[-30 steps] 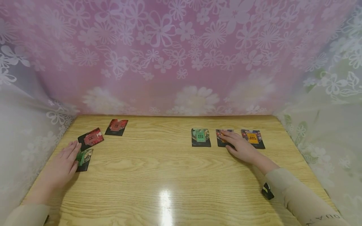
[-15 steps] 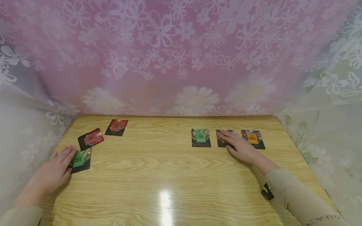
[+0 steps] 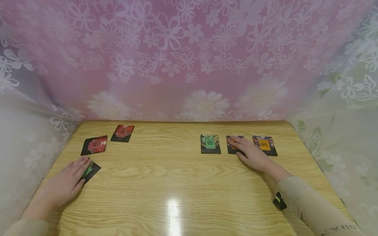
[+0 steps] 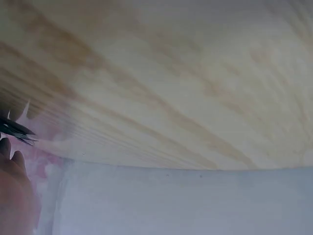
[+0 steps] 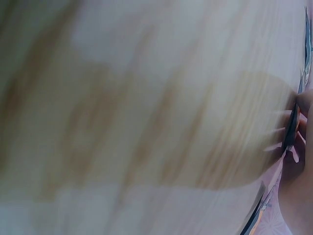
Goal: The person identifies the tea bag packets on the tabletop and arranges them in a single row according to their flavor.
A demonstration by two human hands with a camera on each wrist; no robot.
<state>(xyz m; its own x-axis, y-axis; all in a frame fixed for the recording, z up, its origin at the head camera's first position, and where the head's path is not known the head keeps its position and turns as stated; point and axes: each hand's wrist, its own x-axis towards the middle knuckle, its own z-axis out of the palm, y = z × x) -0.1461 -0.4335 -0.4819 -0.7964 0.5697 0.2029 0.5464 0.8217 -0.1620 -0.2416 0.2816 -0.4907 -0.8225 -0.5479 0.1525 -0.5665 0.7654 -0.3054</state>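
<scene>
Flat on the table at the front left lies a packet (image 3: 94,171) with a green label and black lower part, turned askew. My left hand (image 3: 63,185) rests on it with straight fingers covering its left part; in the left wrist view the dark packet (image 4: 17,129) shows edge-on at the fingertips. Just behind it is a red packet (image 3: 95,145), and a second red packet (image 3: 122,133) lies farther back. On the right, my right hand (image 3: 251,154) rests with extended fingers on an orange-labelled packet (image 3: 231,147), hiding much of its front.
Flanking the right hand are a green-labelled packet (image 3: 210,144) and another orange-labelled packet (image 3: 264,145). A small black item (image 3: 279,201) with a yellow-green mark sits beside the right sleeve (image 3: 307,200). Floral curtains (image 3: 189,59) enclose the wooden table (image 3: 153,183) at the back and sides.
The left hand shifts left, then back right, and the green-labelled packet under it has turned. The nearer red packet has also rotated to lie straighter. My right hand stays put.
</scene>
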